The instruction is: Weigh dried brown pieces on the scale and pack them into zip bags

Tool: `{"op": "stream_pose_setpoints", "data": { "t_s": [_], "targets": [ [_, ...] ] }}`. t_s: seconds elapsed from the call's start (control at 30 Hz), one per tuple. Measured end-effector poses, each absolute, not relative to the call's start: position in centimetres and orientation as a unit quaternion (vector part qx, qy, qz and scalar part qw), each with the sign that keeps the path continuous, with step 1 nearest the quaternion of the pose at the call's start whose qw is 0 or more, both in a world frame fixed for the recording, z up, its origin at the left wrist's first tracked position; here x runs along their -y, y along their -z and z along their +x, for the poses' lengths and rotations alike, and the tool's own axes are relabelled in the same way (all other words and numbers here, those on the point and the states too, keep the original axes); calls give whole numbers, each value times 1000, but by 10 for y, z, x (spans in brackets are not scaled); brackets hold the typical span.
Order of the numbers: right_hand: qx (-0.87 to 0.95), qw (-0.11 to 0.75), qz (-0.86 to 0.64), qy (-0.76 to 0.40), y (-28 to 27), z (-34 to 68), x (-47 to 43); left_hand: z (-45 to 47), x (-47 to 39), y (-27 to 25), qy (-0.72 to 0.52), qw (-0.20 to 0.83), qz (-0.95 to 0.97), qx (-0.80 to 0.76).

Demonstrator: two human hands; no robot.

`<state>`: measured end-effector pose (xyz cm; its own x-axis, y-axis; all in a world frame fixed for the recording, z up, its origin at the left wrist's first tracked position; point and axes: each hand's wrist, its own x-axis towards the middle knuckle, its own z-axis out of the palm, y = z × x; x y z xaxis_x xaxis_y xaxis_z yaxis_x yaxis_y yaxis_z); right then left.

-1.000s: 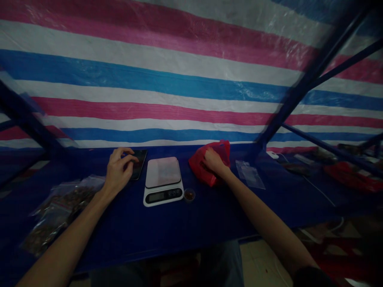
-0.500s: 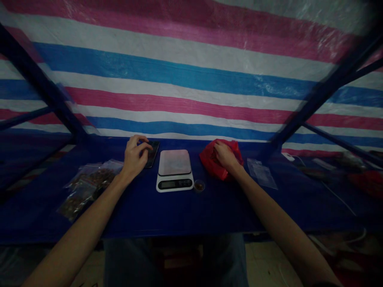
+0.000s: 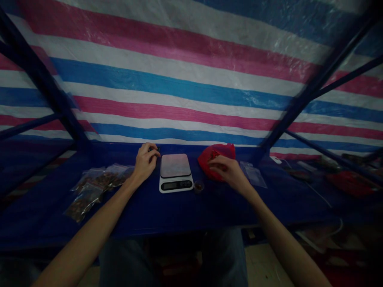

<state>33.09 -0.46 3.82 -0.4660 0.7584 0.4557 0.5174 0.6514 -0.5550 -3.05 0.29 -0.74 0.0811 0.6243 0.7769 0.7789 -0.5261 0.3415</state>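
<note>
My left hand (image 3: 145,162) rests over a dark phone (image 3: 158,149) at the back of the table, fingers bent and apart. Most of the phone is hidden under it. My right hand (image 3: 228,170) is at the front of an opened red plastic bag (image 3: 206,154), fingertips pinched together; what they hold, if anything, is too dark to make out. Between my hands stands a white kitchen scale (image 3: 176,171) with a bare platform. Touching or very close to its front right corner is a small clear cup (image 3: 198,186) with a little brown content.
Several clear zip bags (image 3: 98,183) of brown pieces lie on the left of the blue table (image 3: 179,215). Flat clear bags (image 3: 254,175) lie right of the red bag. Blue metal posts (image 3: 287,123) flank the table, with a striped sheet (image 3: 179,95) behind.
My right hand has drawn back out of the red bag towards me, fingers pinched. My left hand has shifted right and covers more of the phone. The view has tilted slightly.
</note>
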Motion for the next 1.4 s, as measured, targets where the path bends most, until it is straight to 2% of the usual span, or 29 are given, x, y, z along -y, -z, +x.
{"op": "stream_pose_setpoints", "data": {
  "t_s": [0.17,0.47,0.7,0.8,0.87,0.97,1.03,1.2,1.4],
  "targets": [
    [899,242,-323,-169,-33,311,40,-28,-3,9,479,79,-735,473],
    [946,101,-276,-138,-50,300,20,-32,-4,10,478,77,-731,481],
    [956,52,-190,-215,-55,289,9,-32,-6,14,459,79,-738,489],
    [961,55,-183,-200,-57,288,8,-34,-8,16,451,79,-740,493],
    [958,109,-217,-154,-60,295,3,-36,-9,17,449,80,-742,492],
    [905,240,-341,-84,-62,324,-14,-39,-11,18,452,89,-741,488],
    [859,260,-436,-59,-59,350,-29,-39,-12,17,454,98,-741,486],
    [791,86,-604,-32,-31,387,-57,-37,-11,13,446,103,-745,485],
    [728,32,-684,39,-15,362,-71,-41,-9,13,446,120,-746,481]
  ]
}}
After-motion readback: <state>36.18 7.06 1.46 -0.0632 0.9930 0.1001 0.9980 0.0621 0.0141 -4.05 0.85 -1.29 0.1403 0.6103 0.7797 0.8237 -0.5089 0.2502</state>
